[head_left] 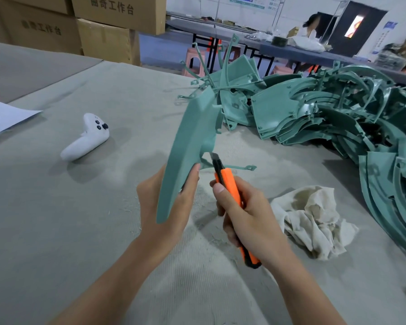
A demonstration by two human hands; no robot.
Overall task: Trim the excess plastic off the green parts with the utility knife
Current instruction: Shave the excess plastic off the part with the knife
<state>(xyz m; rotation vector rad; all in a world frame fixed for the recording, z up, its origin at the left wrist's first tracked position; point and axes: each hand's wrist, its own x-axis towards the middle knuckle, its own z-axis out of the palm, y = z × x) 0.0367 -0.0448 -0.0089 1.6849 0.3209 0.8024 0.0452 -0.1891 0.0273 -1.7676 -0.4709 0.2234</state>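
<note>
My left hand [164, 207] grips a long curved green plastic part [188, 146] by its lower half and holds it upright over the table. An orange utility knife [230, 186] is in my right hand [249, 214], its blade out and touching the part's right edge where a thin green sprue [239, 168] sticks out to the right. A large heap of green parts [326, 113] lies at the right, some with thin runners still attached.
A white game controller [87, 138] lies at the left on the grey cloth-covered table [56, 219]. A crumpled beige rag [312, 216] sits right of my right hand. White paper [2, 116] at the far left, cardboard boxes [99, 38] behind. A person stands at a far table.
</note>
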